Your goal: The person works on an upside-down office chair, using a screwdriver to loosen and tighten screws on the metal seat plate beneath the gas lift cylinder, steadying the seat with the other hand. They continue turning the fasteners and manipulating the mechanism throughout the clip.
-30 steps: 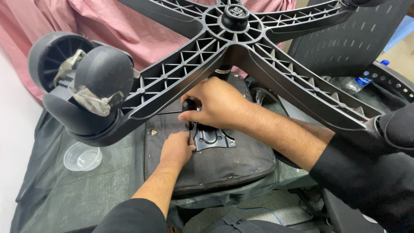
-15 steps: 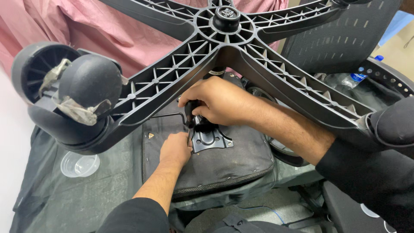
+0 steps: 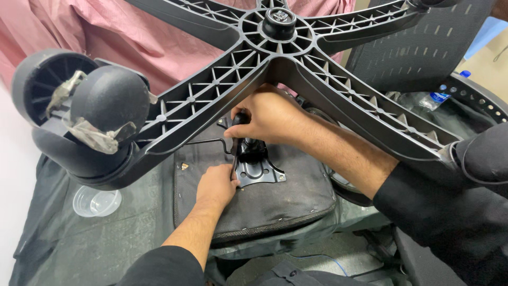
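Gripping black lever [image 3: 239, 121] in right hand [image 3: 270, 117], left hand [image 3: 216, 185] pinching metal plate [image 3: 257, 172], clear cup [image 3: 95, 200] empty.

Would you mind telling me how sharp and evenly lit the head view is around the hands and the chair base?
In the head view, light is soft and even, without harsh glare; the right hand and left hand at the metal mounting plate look sharp. The five-star chair base casts a mild shadow over them, and the near caster looms large from wide-angle distortion.
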